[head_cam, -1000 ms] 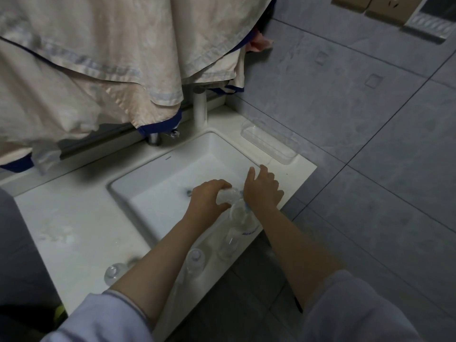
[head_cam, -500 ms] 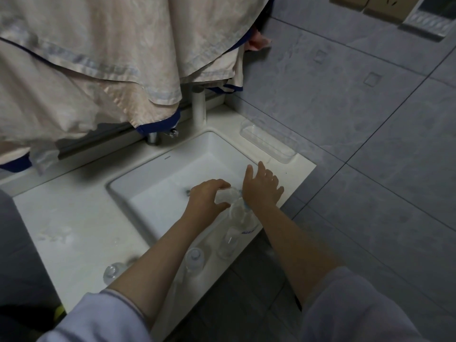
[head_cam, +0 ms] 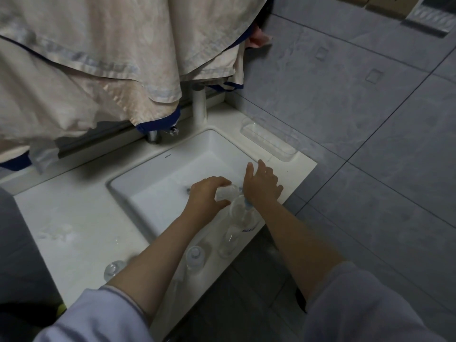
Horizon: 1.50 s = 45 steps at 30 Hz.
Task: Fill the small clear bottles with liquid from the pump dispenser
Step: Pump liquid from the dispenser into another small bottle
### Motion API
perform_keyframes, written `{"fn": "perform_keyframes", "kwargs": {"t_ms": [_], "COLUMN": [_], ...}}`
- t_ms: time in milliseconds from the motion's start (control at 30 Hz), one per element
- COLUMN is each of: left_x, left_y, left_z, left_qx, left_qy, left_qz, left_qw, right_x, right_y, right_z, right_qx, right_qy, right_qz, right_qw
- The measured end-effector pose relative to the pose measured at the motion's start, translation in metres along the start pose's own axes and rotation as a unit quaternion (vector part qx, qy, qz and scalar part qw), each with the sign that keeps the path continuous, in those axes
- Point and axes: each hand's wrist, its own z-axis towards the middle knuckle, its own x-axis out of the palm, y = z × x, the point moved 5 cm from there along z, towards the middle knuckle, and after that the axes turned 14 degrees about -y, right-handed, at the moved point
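Observation:
My left hand (head_cam: 206, 195) grips a small clear bottle (head_cam: 228, 193), held on its side over the front right corner of the sink (head_cam: 158, 193). Its mouth points toward the head of the clear pump dispenser (head_cam: 243, 219), which stands on the counter's front edge and has a blue label. My right hand (head_cam: 262, 185) lies palm-down on the pump head with its fingers straight; the head itself is hidden under the palm. Three more small clear bottles stand along the front edge: one (head_cam: 228, 240) beside the dispenser, one (head_cam: 195, 255) by my left forearm, one (head_cam: 114, 269) further left.
A white counter (head_cam: 74, 218) surrounds the sink. A clear plastic tray (head_cam: 269, 140) sits at the back right and a tap (head_cam: 153, 135) at the back. Beige cloths (head_cam: 98, 70) hang low over the back. Grey tiles (head_cam: 370, 144) lie to the right.
My right hand's fingers have stretched out a little further over the sink's right rim. My left hand and its bottle have stayed in place.

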Motion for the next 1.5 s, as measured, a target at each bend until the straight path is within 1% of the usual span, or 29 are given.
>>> {"fn": "perform_keyframes", "kwargs": {"t_ms": [100,200,400,500,633,733,867,1100,1200,1300,1500], "left_x": [0.0,-0.001,0.001,0.003,0.003,0.005,0.006,0.009,0.012,0.008,0.007], "left_y": [-0.001,-0.001,0.0,0.001,0.002,0.004,0.006,0.003,0.005,0.004,0.004], "left_z": [-0.001,-0.001,0.0,0.0,0.002,0.004,0.001,0.006,0.005,0.004,0.005], "left_qx": [-0.007,-0.006,0.006,-0.001,-0.002,-0.001,0.003,-0.017,-0.009,0.011,-0.001], "left_qy": [0.003,-0.011,-0.014,-0.01,-0.017,-0.02,-0.026,0.008,0.026,-0.008,-0.016], "left_qz": [-0.008,-0.032,-0.013,-0.018,-0.033,-0.027,-0.028,-0.009,0.016,-0.001,-0.039], "left_qw": [1.0,0.999,1.0,1.0,0.999,0.999,0.999,1.0,0.999,1.0,0.999], "right_x": [-0.002,-0.001,0.001,0.001,-0.002,-0.001,0.002,-0.001,0.001,0.001,0.0], "right_y": [0.0,-0.003,-0.003,-0.002,-0.002,-0.001,-0.003,-0.003,-0.003,-0.001,-0.002], "right_z": [0.004,0.003,-0.001,0.003,0.004,0.0,-0.001,0.003,-0.004,-0.001,0.006], "right_qx": [-0.001,0.016,0.0,0.007,0.005,-0.011,-0.003,0.006,-0.007,-0.012,0.013], "right_qy": [0.003,0.013,0.005,0.018,0.014,0.0,0.005,0.003,-0.009,-0.002,0.004], "right_qz": [0.01,0.02,0.008,0.01,0.011,-0.002,0.002,0.017,-0.01,-0.015,0.017], "right_qw": [1.0,1.0,1.0,1.0,1.0,1.0,1.0,1.0,1.0,1.0,1.0]}}
